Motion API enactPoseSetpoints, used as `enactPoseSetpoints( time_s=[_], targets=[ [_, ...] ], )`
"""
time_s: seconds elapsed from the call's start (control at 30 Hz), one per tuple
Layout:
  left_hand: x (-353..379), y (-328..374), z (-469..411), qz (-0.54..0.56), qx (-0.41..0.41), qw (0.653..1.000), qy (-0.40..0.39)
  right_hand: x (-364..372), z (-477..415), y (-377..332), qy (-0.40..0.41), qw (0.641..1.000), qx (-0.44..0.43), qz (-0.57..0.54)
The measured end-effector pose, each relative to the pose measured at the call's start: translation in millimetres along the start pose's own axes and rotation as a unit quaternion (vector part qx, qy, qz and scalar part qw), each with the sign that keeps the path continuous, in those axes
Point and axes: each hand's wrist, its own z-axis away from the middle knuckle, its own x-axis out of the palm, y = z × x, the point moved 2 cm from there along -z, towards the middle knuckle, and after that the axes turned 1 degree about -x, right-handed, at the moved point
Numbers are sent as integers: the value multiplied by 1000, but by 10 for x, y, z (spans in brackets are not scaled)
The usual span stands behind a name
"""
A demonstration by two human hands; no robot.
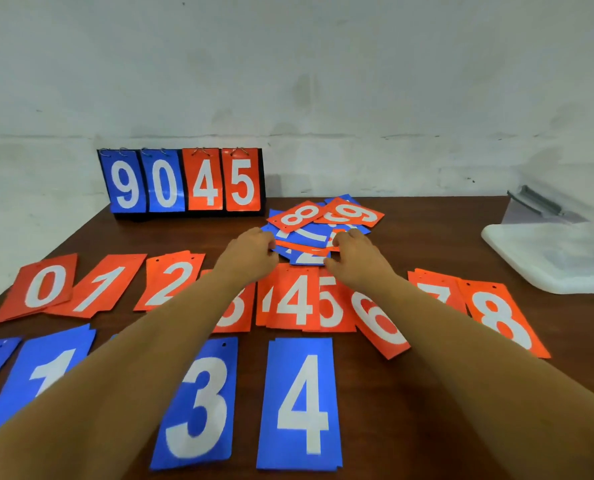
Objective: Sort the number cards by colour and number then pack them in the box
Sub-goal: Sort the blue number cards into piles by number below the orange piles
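A mixed pile of red and blue number cards (318, 223) lies at the middle back of the brown table (427, 237). My left hand (252, 252) touches the pile's left edge and my right hand (356, 252) its right edge, fingers curled on the lower cards. Whether either hand grips a card I cannot tell. A row of red cards runs across the table from red 0 (42, 287) to red 8 (503, 320), my forearms hiding parts of it. Nearer me lie blue cards: blue 1 (46, 368), blue 3 (198, 407), blue 4 (300, 403).
A flip scoreboard (184, 181) showing 9 0 4 5 stands at the back left against the white wall. A clear plastic box with its white lid (552, 258) sits at the table's right edge.
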Motion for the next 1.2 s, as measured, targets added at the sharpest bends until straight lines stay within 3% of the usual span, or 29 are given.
enactPoseSetpoints(
  time_s=[0.27, 0.4, 0.5, 0.57, 0.63, 0.67, 0.7, 0.8, 0.9, 1.03, 1.2],
  targets=[
    [416, -91, -392, -15, 74, 996, -44, 206, -668, 112, -74, 996, -38, -11],
    [343, -105, -365, -18, 80, 997, 17, 213, -660, 80, -8, 981, -126, 148],
    [162, 33, -311, 87, -9, 994, 72, 165, -594, 56, 73, 946, -185, 256],
    [77, 136, -297, 295, -109, 949, 27, 117, -490, -8, 148, 941, -191, 236],
    [26, 209, -247, 492, -187, 850, -22, 99, -329, -141, 212, 928, -271, 145],
    [9, 190, -219, 525, -200, 827, -17, 91, -241, -216, 218, 918, -314, 107],
    [-18, 140, -180, 521, -206, 828, 0, 90, -162, -270, 203, 918, -335, 67],
    [-96, -144, -61, 456, -214, 862, 63, 61, -160, -244, 134, 967, -197, -91],
    [-203, -360, 150, 388, -223, 890, 84, 114, -412, -67, 54, 995, -70, -36],
    [-302, -472, 397, 390, -226, 891, 61, 229, -645, -49, -75, 997, -30, -2],
    [-337, -494, 467, 477, -254, 840, 44, 244, -681, -218, -62, 986, -98, 116]
  ],
)
